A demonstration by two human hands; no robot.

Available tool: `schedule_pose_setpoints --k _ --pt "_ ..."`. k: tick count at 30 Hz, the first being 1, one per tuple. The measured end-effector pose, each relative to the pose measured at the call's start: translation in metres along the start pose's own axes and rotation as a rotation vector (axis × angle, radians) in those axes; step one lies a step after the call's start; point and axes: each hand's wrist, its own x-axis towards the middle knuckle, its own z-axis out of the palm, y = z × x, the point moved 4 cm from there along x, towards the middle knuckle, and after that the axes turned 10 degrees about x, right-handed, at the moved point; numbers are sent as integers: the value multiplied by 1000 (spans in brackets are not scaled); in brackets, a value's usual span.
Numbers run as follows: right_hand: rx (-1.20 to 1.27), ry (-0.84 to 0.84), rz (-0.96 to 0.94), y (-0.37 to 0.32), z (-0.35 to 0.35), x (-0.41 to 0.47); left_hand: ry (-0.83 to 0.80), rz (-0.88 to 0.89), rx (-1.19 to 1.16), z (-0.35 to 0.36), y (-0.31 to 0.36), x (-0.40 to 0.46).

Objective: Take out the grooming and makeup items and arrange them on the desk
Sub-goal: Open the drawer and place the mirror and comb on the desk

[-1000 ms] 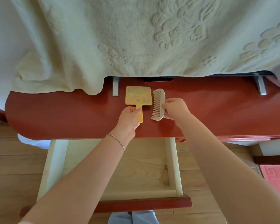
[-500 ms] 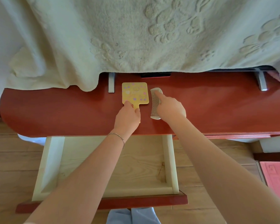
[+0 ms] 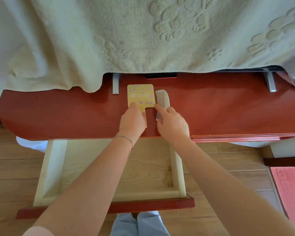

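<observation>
Left hand (image 3: 132,120) grasps the yellow mirror (image 3: 140,95) by its handle, while the right hand (image 3: 173,124), released, fingertips the comb (image 3: 162,101) lying near-to-far just right.

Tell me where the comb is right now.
The comb lies flat on the red desk, centre of the head view, right beside the yellow hand mirror, with the right hand touching it.

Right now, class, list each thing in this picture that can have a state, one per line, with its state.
drawer: pulled open, nearly bare inside.
yellow hand mirror: flat on the desk, patterned side up.
comb: flat beside the mirror, teeth toward it.
left hand: resting on the mirror's handle.
right hand: forefinger touching the comb.
towel: draped, overhanging the desk's back.
desk: holding both items.
</observation>
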Motion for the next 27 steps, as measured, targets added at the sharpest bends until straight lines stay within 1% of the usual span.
schedule_pose_setpoints --k 2,5,7,10,12,14,17,20,24,27 --pt "6 11 -59 -3 7 -8 0 -7 4 1 -2 1" --pt "4 36 -92 -1 11 -15 2 1 -14 1 -2 0" --pt "18 87 -137 -1 10 -23 33 45 -43 -1 -4 -6" --pt "-15 185 -276 -5 13 -45 153 211 -81 -4 -16 -25" --pt "-76 162 -336 -6 21 -63 220 348 -77 -4 -30 -42" --pt "-105 120 -392 -7 28 -81 240 477 -31 0 -48 -59" --pt "-168 23 -441 -9 41 -106 178 584 87 9 -78 -86" --pt "-257 -118 -457 -14 58 -128 86 684 306 24 -107 -114" --pt "-367 -290 -456 -18 77 -149 -96 697 465 43 -141 -135" --pt "-406 -351 -456 -19 87 -161 -144 712 473 45 -153 -146"
